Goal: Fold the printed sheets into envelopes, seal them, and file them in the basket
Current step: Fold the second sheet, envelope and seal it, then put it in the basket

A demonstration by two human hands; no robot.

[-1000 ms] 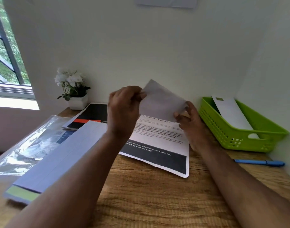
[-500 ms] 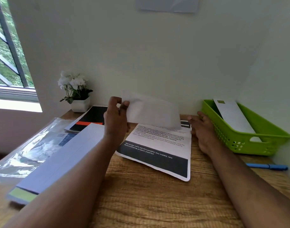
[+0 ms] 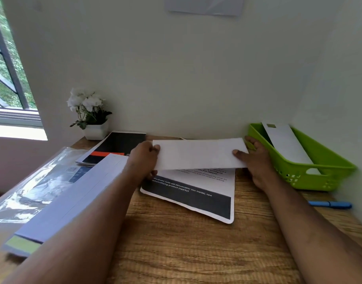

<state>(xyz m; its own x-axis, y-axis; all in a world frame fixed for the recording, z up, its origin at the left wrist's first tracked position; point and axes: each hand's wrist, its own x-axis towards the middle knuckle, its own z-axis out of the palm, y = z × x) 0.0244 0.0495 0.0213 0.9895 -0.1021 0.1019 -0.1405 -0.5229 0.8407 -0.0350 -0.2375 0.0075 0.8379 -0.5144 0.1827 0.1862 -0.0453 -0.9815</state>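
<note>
1. Left hand (image 3: 144, 158) and right hand (image 3: 256, 158) pinch the white envelope (image 3: 199, 153) by its ends.
2. It sits above the printed sheet (image 3: 193, 192), seemingly lifted clear.
3. The green basket (image 3: 311, 171) is just right.

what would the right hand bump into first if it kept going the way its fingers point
Probably the near rim of the green plastic basket; the right hand, gripping the white envelope, lies just beside it, though depth is unclear.

Paper, plastic and grainy wood.
The desk (image 3: 176, 242) is matt, rough-grained wood; the envelope (image 3: 198, 154) plain matt paper; the basket (image 3: 311, 171) smooth green plastic; the sleeve (image 3: 38, 181) glossy clear plastic.
</note>
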